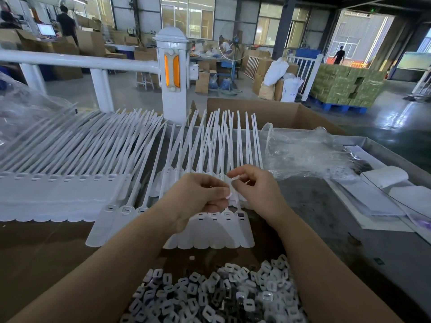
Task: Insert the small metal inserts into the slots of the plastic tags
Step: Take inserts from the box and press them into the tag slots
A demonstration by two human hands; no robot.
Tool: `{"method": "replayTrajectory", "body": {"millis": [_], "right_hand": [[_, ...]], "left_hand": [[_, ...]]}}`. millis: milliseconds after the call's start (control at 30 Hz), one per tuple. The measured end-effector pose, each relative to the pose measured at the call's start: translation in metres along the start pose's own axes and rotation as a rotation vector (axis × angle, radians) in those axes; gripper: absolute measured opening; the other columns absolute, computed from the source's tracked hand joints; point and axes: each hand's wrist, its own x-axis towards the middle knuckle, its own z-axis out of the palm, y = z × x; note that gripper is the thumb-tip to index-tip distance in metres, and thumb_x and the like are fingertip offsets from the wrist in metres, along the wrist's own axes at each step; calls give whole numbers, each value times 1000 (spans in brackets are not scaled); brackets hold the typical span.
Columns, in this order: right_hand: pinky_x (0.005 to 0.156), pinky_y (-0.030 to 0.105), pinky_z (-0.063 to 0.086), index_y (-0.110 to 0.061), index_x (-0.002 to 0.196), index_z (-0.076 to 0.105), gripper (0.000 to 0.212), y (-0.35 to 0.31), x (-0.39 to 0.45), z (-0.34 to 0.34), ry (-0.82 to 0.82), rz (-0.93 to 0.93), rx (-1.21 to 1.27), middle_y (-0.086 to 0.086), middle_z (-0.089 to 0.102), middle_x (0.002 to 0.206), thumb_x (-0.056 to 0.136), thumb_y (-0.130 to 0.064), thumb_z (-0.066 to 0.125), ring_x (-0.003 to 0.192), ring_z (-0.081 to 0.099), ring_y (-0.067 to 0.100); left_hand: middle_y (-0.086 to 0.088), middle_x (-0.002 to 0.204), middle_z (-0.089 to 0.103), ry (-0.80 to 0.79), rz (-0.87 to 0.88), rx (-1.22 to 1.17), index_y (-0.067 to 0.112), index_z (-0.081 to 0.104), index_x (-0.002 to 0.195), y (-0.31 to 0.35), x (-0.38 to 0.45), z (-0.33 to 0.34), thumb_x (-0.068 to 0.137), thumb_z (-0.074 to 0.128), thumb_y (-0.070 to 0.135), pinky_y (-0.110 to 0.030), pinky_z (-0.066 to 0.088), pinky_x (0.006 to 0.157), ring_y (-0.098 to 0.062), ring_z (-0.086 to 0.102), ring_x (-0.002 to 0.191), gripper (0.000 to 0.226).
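White plastic tags with long thin tails lie in rows across the table; the nearest strip of joined tags (pixel 219 231) sits just under my hands, its slots facing up. My left hand (pixel 198 197) is curled, pinching something small and white between thumb and fingers above that strip. My right hand (pixel 254 190) meets it from the right, fingertips pinching the same small piece; what it is stays hidden by the fingers. A heap of small metal inserts (pixel 219 294) fills the near edge between my forearms.
A longer strip of tags (pixel 60 199) spreads over the left of the table. Crumpled clear plastic bags (pixel 303 152) and white sheets (pixel 382 197) lie to the right. An open cardboard box (pixel 268 113) and a white railing post (pixel 173 75) stand behind.
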Motion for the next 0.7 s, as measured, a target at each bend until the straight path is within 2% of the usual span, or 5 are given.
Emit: {"method": "replayTrajectory", "body": {"millis": [100,233,400,533,700], "right_hand": [[73,16,53,-28,96,75,17,-5,-2,-4,-123,-21,162,-8,72,89,92,-12,68,84,67,6],[74,11,51,-22,96,77,12,-8,-4,-6,-235,-20,241,-6,75,92,91,-13,70,87,70,6],[64,7,48,-22,94,76,7,-9,-5,-7,-268,-16,265,-8,75,88,91,-18,71,79,67,-1],[67,12,52,-22,89,76,6,-8,-4,-6,-262,-1,272,-4,74,84,92,-22,70,75,67,3],[64,5,45,-22,89,75,9,-6,-1,-4,-194,40,230,-6,75,82,94,-25,67,73,66,-2]], "left_hand": [[-6,82,76,60,-44,-104,9,69,99,-1,0,-4,89,68,9,-19,53,59,-14,73,72,9],[-10,84,76,94,-61,-141,8,67,101,-1,0,-5,89,68,8,-26,54,66,-17,72,74,12],[-12,85,75,98,-81,-169,6,64,105,0,0,-6,89,67,5,-28,55,67,-17,71,72,16],[-11,87,76,63,-91,-210,6,64,105,0,-1,-5,91,65,5,-23,55,61,-17,72,74,14],[-6,83,75,108,29,-42,12,70,100,1,0,-4,96,61,14,-17,50,56,-10,68,67,10]]}}
